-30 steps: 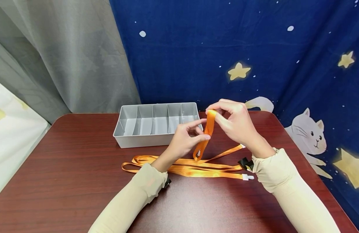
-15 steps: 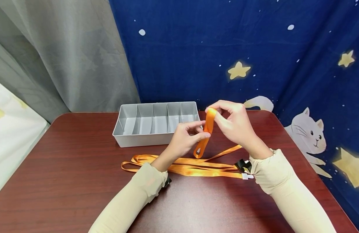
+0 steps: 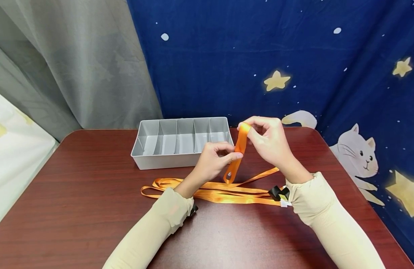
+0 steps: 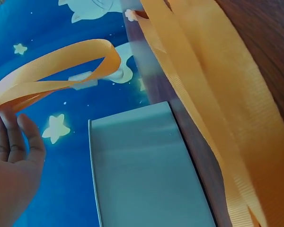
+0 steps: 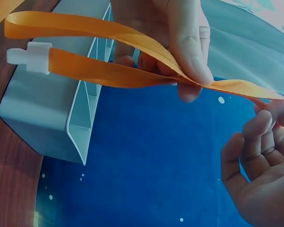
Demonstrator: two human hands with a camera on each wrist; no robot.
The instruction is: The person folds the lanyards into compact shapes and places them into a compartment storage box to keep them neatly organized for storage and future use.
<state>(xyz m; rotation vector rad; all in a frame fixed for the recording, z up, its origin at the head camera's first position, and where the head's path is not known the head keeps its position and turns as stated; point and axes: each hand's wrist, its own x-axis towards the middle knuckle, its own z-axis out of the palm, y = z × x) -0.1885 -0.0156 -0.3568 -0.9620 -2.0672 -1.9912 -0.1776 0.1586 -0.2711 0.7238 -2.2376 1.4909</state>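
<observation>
An orange ribbon [image 3: 239, 149] is pinched by the left hand [image 3: 212, 162] and the right hand [image 3: 269, 142], just beside a grey tray [image 3: 150, 158].

Divided tray [image 3: 166, 158] sits behind the lanyards [image 3: 220, 192] (on the table [image 3: 76, 194]).

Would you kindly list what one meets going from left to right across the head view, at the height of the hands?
Grey divided tray → left hand → folded orange lanyard loop → right hand → cat printed on the blue backdrop.
</observation>
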